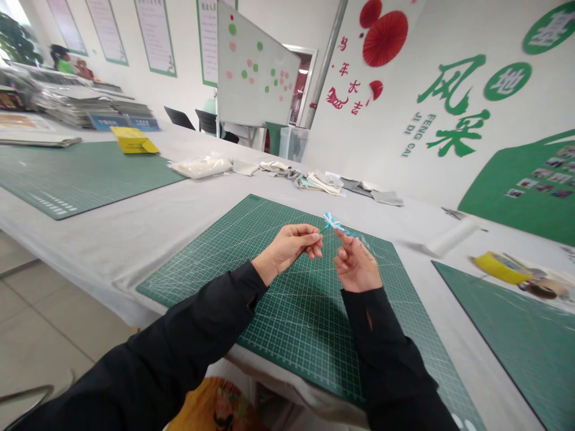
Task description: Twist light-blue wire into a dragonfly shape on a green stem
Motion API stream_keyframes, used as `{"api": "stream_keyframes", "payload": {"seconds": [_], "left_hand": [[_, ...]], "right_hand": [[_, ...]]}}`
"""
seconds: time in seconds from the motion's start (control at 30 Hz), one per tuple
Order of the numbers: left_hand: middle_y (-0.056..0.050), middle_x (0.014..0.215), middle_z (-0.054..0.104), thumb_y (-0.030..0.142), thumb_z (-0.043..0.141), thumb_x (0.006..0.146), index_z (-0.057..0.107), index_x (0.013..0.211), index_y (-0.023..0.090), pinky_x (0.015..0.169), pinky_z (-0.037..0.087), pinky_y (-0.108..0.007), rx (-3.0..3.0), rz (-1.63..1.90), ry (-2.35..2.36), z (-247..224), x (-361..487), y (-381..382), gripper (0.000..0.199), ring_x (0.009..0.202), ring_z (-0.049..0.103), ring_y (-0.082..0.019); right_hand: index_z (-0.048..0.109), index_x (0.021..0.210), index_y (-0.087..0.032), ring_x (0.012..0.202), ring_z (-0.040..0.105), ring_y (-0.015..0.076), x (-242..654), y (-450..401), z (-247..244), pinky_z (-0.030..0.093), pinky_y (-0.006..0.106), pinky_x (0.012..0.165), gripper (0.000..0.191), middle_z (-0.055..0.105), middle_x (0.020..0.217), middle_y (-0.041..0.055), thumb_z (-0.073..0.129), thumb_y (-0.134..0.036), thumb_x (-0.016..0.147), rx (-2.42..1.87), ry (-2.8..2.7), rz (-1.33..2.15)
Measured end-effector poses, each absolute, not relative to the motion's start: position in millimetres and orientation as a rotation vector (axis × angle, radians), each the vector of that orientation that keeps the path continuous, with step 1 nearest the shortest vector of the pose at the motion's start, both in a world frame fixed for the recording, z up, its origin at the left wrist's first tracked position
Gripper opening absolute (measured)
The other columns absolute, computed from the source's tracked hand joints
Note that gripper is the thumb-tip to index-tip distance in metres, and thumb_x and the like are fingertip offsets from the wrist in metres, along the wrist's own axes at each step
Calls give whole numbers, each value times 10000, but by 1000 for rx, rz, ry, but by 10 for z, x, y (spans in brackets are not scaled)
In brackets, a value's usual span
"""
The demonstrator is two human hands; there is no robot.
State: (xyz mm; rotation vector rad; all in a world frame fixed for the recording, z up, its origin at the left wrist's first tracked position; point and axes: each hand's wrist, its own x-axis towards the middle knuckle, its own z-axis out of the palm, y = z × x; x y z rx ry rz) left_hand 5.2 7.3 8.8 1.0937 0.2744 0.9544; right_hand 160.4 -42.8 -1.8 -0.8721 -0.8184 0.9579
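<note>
Above the green cutting mat (287, 323) on the near side of a long, white-covered table (103, 251), both bare hands are raised in black sleeves (179, 344). The left hand (291, 246) is curled nearly closed, its thumb and fingers pinching the thin green stem (323, 228) of a small blue-and-white sprig (333, 222). The sprig's head sits just beyond that hand, above the far middle of the mat; its fine material is too small to make out. The right hand (357, 264) is partly open, with its fingers loosely bent and its index finger (340, 237) reaching up just under the sprig's head. Whether that finger touches the sprig or has any hold on it, I cannot tell.

Farther along the table lie a white packet (200, 166) and loose fabric scraps (314, 182). A second mat (76, 179) lies far left, with a yellow box (135, 139) at its far edge and stacked papers (76, 102) beyond it. To the right are a white roll (449, 236), yellow tape (501, 267) and a third mat (521, 353). A whiteboard (256, 66) with green and pink dots stands past the far side of the table.
</note>
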Motion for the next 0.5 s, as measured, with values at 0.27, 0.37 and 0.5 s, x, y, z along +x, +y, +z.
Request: {"api": "stream_keyframes", "payload": {"seconds": [0.27,0.37,0.5], "left_hand": [[-31,642,619,203,683,728,587,727,76,487,405,-188,1073,953,228,89,45,92,160,522,583,-81],[-22,634,610,178,678,725,586,737,79,483,395,-189,1034,1001,269,97,36,103,136,517,579,-80],[-27,654,612,143,654,731,582,760,82,478,390,-195,981,1033,318,91,41,106,99,521,581,-86]], "right_hand": [[681,760,-160,424,552,104,1505,-495,-98,427,243,507,288,627,552,2,545,-404,831,-1351,-1439,470],[655,745,-155,391,468,84,1516,-496,-108,362,233,434,314,559,534,-20,521,-424,839,-1311,-1445,529],[663,741,-151,402,314,66,1581,-472,-128,242,225,402,342,365,466,-64,543,-464,812,-1264,-1443,640]]}}
